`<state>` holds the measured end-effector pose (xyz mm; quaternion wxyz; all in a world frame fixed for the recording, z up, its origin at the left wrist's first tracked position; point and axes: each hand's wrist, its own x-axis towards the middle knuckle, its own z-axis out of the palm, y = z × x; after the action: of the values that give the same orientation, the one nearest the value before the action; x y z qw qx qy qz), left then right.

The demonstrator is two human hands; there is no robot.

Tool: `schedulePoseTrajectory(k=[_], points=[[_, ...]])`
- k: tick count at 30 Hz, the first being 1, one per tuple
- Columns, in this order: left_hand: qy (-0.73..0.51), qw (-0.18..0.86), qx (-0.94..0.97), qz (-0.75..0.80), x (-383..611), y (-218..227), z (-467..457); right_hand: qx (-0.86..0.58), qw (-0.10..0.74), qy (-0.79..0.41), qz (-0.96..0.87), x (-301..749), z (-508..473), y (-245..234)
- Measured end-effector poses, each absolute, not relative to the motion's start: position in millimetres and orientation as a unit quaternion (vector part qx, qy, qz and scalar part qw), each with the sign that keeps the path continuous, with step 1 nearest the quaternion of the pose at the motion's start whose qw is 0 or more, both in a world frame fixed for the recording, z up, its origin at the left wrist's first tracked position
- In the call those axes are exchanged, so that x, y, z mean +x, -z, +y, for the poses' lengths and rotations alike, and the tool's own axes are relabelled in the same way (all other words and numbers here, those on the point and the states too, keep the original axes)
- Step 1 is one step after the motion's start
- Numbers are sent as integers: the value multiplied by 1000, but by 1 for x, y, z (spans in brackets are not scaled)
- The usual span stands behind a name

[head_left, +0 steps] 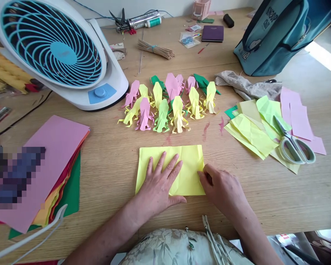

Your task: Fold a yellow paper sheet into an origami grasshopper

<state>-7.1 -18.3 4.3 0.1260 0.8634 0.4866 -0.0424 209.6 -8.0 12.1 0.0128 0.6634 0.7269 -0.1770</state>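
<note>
A folded yellow sheet of paper (191, 158) lies flat on the wooden table in front of me, with creases across it. My left hand (161, 180) rests palm down on its left and middle part, fingers spread. At the paper's right edge my right hand (223, 184) is curled, thumb and forefinger pinching or pressing that edge. Beyond the sheet stands a group of several folded paper figures (178, 114) in yellow, pink and green.
White and blue fan (63, 53) at the back left; stack of coloured paper (59, 140) on the left. To the right, scissors (295, 147) lie on paper scraps (249, 136), near a grey cloth (237, 82). A teal bag (267, 40) and a stick bundle (156, 49) are farther back.
</note>
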Motion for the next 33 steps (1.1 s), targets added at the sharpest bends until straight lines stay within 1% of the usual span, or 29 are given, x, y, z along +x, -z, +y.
schedulePoseTrajectory(k=[11, 17, 23, 28, 33], points=[[23, 123, 874, 469, -11, -4, -13, 662, 28, 168, 730, 211, -8, -10], [-15, 122, 880, 458, -16, -4, -8, 660, 29, 165, 732, 211, -8, -10], [-38, 109, 838, 533, -25, -5, 15, 663, 38, 158, 731, 212, -8, -9], [-65, 127, 816, 560, -23, -11, 36, 662, 39, 157, 732, 212, -7, -8], [-1, 150, 775, 613, -12, -31, 57, 667, 18, 147, 730, 212, -10, -8]])
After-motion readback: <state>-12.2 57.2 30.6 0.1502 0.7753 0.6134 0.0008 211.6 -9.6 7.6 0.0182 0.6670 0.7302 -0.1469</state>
